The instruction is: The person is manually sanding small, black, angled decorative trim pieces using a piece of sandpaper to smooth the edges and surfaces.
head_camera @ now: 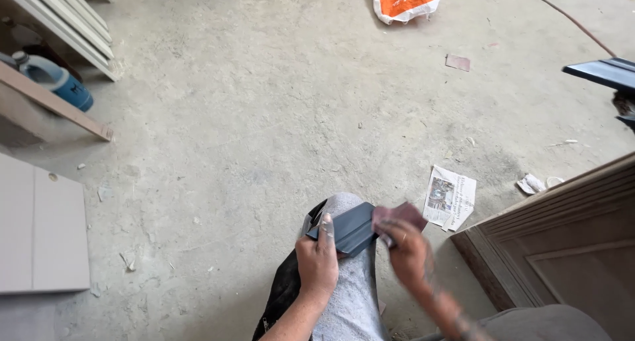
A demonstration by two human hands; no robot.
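While the left hand [317,260] is pressing a short dark grey moulding strip [349,228] down onto the knee [350,295], thumb and fingers are clamping around its near end, the index finger lying flat along the top. The right hand [409,254] is pinching a folded reddish sheet of sandpaper [399,215] against the strip's far end, though blur is hiding the exact fingers. The strip is looking stiff, light and smooth, probably slippery with dust, so gripping its edges near the middle seems soundest. A newspaper scrap [450,197] is lying on the concrete floor [264,129] nearby.
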